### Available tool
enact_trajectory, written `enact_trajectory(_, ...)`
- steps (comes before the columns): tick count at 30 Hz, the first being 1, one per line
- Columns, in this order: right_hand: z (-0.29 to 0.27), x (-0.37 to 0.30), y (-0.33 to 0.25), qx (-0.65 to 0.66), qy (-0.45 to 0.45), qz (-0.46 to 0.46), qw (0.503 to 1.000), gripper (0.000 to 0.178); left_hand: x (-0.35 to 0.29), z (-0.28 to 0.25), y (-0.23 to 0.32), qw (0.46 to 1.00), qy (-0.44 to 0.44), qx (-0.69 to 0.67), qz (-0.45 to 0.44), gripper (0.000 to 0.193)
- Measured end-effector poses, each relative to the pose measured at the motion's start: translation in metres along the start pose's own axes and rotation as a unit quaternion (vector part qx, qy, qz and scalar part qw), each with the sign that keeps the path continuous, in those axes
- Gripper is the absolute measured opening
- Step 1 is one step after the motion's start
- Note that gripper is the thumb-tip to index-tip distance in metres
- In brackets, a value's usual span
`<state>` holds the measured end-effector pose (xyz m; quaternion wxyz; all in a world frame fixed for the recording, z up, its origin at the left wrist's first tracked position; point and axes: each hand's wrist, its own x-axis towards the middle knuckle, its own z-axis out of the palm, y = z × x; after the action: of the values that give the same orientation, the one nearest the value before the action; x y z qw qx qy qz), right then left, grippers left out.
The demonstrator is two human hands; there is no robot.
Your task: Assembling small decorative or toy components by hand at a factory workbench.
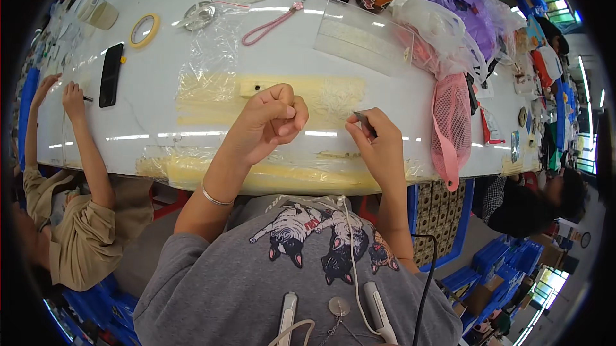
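Observation:
My left hand point(273, 118) is raised over the near part of the white table, its fingers curled in and thumb pressed to them; anything in the pinch is too small to make out. To its right, my right hand point(380, 137) grips a small dark grey tool point(366, 123) between thumb and fingers, most of it hidden by the hand. Just beyond both hands, strips of yellow tape point(215, 97) lie on the tabletop. A scatter of small pale, clear pieces point(337, 99) rests on the tape's right part. A small dark dot point(257, 87) shows on the tape behind my left hand.
Farther back are a clear tray point(364, 38), a pink cord loop point(273, 25), a tape roll point(144, 30) and a black phone point(111, 75). Plastic bags point(459, 12) and a pink mesh pouch point(451, 112) crowd the right. A co-worker's hands point(74, 99) are at far left.

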<state>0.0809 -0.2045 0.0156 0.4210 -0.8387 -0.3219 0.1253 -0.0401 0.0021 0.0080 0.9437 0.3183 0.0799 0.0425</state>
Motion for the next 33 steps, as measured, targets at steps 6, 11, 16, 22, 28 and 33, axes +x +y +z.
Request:
enact_trajectory(6,0.029,-0.004,-0.002,-0.081,0.001,0.010,0.997,0.010,-0.018,-0.008,-0.012,0.999,0.040,0.011,-0.023,0.021)
enact_trajectory(11,0.033,0.001,0.005,-0.147,-0.007,-0.020,0.989,0.013,-0.020,-0.001,-0.015,0.992,0.072,0.089,-0.046,0.020)
enact_trajectory(16,0.036,0.003,0.005,-0.202,-0.013,-0.056,0.978,0.016,-0.016,0.009,-0.020,0.976,0.097,0.189,-0.049,0.018)
enact_trajectory(22,0.036,-0.002,0.004,-0.214,-0.010,-0.043,0.976,0.017,-0.010,0.012,-0.037,0.939,0.091,0.328,-0.046,0.016)
enact_trajectory(28,0.024,-0.011,-0.016,-0.058,0.040,-0.045,0.997,0.014,-0.006,0.029,-0.040,0.919,0.080,0.384,-0.035,0.023)
enact_trajectory(33,0.024,-0.015,-0.030,-0.025,0.060,-0.084,0.994,0.014,-0.005,0.031,-0.043,0.913,0.072,0.402,0.020,0.023)
